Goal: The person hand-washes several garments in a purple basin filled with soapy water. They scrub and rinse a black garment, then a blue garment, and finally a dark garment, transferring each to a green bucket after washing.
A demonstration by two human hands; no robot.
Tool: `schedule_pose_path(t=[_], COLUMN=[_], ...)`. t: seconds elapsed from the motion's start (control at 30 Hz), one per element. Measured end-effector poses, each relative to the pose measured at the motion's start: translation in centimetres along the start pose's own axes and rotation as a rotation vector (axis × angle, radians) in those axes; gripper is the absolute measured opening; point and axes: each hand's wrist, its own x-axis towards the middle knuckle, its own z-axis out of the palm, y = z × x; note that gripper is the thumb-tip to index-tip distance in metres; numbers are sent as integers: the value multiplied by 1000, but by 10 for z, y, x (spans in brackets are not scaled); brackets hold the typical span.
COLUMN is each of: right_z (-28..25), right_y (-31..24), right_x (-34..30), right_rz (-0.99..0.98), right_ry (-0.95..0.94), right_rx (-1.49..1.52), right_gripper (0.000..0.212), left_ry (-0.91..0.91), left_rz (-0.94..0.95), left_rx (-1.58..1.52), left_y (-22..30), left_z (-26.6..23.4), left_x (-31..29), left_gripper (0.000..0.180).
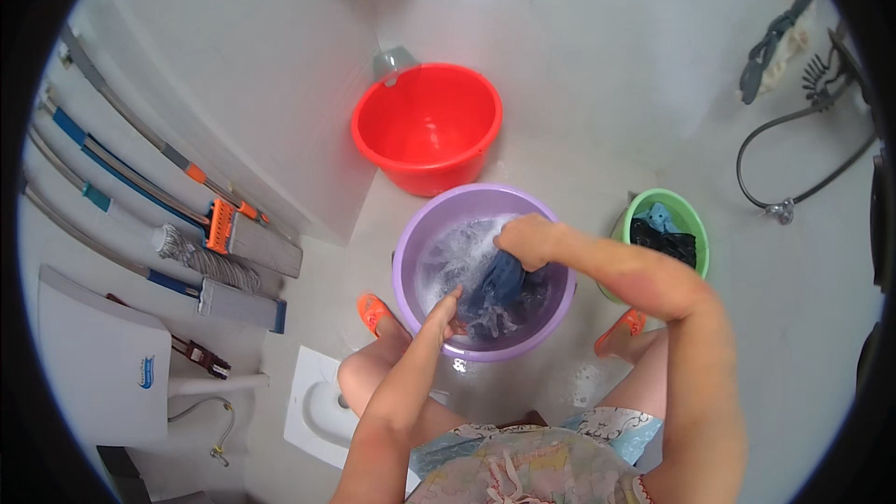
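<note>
A purple basin (403, 289) of sudsy water stands on the floor between my feet. In it lies a wet dark blue cloth (502, 280), bunched up and partly under the suds. My right hand (527, 241) is closed on the cloth's upper part, above the water. Low at the basin's near left side, my left hand (450, 312) has its thumb up against the cloth's edge; its other fingers are mostly hidden by water and fabric, and it seems to grip there.
A red basin (429, 168) stands behind, by the wall corner. At the right, a green bucket (702, 243) holds dark and light blue clothes (663, 238). Mops (210, 257) lean at the left, near a squat toilet (313, 401). A shower hose (747, 154) hangs on the right wall.
</note>
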Motion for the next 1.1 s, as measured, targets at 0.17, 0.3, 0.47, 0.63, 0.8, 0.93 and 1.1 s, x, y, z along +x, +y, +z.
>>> schedule_pose_path(t=[0.17, 0.3, 0.47, 0.63, 0.8, 0.93, 1.1], right_z=[-130, -171, -141, -75, -56, -75, -44], right_y=[-34, -67, -123, -172, -176, -137, -51], right_x=[-66, -98, -114, -123, -147, -175, -175], right_rz=[-92, -212, -455, -752, -706, -407, 263], right_ry=[139, 229, 344, 289, 352, 388, 1015], right_rx=[-193, -381, -547, -679, -445, -57, 835], right_gripper=[21, 18, 14, 23, 20, 37, 73], left_ry=[-264, -468, -931, -1075, -1040, -972, -738], left_rz=[-41, -33, 163, 491, 554, 587, 586], left_rx=[-334, -590, -638, -889, -1101, -1254, -1109], left_y=[9, 12, 3, -26, -31, -12, 18], left_z=[9, 20, 43, 76, 100, 108, 92], left_x=[-84, -110, -92, -55, -37, -37, -63], left_gripper=[123, 135, 107, 84, 64, 56, 52])
